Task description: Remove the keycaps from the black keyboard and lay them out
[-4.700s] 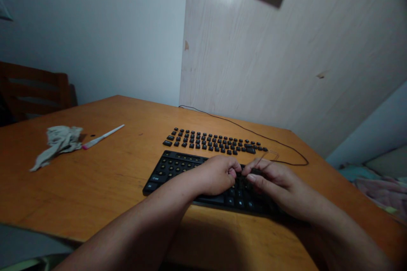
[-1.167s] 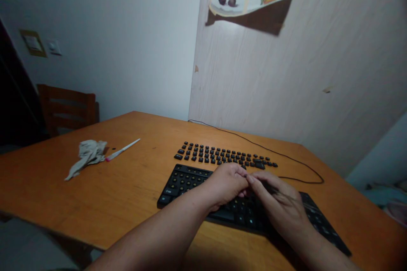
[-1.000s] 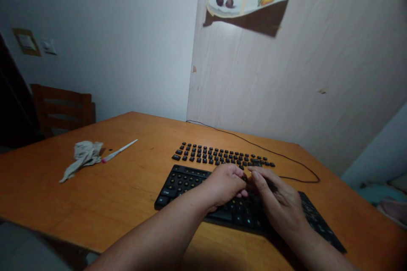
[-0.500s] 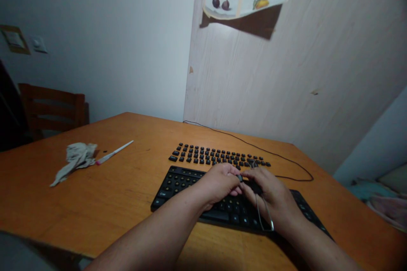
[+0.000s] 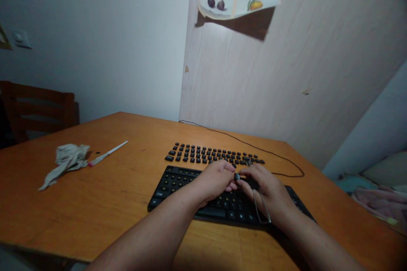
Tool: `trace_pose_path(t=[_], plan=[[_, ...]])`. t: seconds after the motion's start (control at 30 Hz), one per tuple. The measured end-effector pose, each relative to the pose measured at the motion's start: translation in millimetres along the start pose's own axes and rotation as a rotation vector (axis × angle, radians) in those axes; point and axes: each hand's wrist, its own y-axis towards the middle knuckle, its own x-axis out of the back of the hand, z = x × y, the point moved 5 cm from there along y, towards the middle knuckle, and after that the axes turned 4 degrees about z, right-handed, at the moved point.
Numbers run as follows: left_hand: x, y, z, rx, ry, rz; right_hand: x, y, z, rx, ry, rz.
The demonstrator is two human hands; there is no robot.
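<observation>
A small dark keycap [image 5: 237,176] is pinched in the fingertips of my left hand [image 5: 216,181], above the black keyboard [image 5: 211,212]. Facing it, my right hand [image 5: 269,192] is closed around a wire keycap puller [image 5: 262,211], whose bent wire sticks out below the palm. My right thumb and forefinger meet at the keycap's right side; whether they press on it I cannot tell. Many keys are off the keyboard, showing small round posts; some bottom-row keys remain. Behind it lie rows of loose keycaps [image 5: 203,152].
A crumpled pale cloth [image 5: 71,156] and a white brush-like stick [image 5: 110,152] with a pink end lie on the left of the wooden table [image 5: 121,203]. A black cable [image 5: 241,139] curves behind the keycaps. A wooden chair [image 5: 41,108] stands beyond the left edge.
The view has swung slightly right, so everything sits further left. My fingers have shifted around the keycap, which shows more plainly between the two hands.
</observation>
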Motion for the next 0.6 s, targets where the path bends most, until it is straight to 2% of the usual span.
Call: trace_pose_path(t=[0.17, 0.33, 0.47, 0.6], plan=[[16.3, -0.9, -9.2, -0.081, -0.062, -0.143, 15.4, 4.1, -15.8, -0.066, -0.019, -0.038], [33.2, -0.6, -16.4, -0.145, -0.127, -0.277, 38.0, 12.1, -41.8, -0.162, -0.055, -0.064], [39.0, 0.9, -16.6, -0.151, -0.146, -0.314, 43.8, 21.3, -56.6, -0.149, -0.073, -0.004], [40.0, 2.6, -13.6, -0.151, -0.144, -0.308, 37.6, 31.5, -65.1, -0.129, -0.053, 0.083]])
